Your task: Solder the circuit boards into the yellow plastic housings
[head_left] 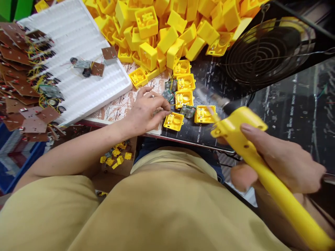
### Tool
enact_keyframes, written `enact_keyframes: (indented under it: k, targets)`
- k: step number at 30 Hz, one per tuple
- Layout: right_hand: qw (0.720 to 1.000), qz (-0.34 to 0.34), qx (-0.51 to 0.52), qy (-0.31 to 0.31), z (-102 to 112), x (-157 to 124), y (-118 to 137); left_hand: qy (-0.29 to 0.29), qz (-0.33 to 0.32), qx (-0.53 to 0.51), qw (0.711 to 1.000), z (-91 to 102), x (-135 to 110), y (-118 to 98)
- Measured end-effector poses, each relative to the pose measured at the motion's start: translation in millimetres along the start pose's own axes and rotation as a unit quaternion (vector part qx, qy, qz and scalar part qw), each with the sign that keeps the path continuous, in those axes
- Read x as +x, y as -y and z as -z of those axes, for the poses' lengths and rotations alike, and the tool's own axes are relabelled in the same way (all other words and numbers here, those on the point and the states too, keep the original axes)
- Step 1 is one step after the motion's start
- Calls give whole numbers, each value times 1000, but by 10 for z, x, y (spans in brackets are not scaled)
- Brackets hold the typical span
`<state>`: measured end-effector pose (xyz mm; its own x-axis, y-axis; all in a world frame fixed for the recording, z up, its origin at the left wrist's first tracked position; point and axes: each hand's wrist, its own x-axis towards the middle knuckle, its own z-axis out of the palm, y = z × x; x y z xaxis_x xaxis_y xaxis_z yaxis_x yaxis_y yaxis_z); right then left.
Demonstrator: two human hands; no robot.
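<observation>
My left hand [151, 109] rests at the bench's front edge, thumb and forefinger drawn together at the corner of a small yellow plastic case [173, 121]. Whatever is between those fingertips is too small to make out. My right hand [280, 157] is wrapped round a yellow soldering gun [251, 146], its blurred metal tip pointing up and left over the bench. Beneath that tip lies another open yellow case [205, 114]. A green circuit board [187, 111] sits between the two cases, and a second circuit board [168, 94] is beside my left fingers.
Yellow cases [167, 35] are heaped at the back. A white ridged foam tray [86, 38] stands at the left, with brown circuit boards [18, 76] and wired speakers along it. A black fan [264, 52] is at the right rear. An open carton [117, 174] below holds small yellow cases.
</observation>
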<state>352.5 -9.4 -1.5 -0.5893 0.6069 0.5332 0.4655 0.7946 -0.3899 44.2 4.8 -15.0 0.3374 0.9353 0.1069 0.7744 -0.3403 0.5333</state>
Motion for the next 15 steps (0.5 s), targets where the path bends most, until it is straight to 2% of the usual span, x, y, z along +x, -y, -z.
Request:
enact_keyframes:
  k: [4,7,9,11,15]
  targets:
    - [997,60,-32,-49,-412,164,-31,-5,-7,-44,999,-67,-14,40]
    - [994,82,-55,-48,-803,251,-69,17,-19,-62,998,-54,-5,45]
    - [993,81,-77,-48,-977,270,-80,32,-23,-65,997,-24,-3,38]
    - [992,68,-95,-54,-1052,263,-80,50,-26,-64,996,5,-1,24]
    - [989,47,-120,-73,-1031,226,-100,90,-40,-40,994,-4,21,10]
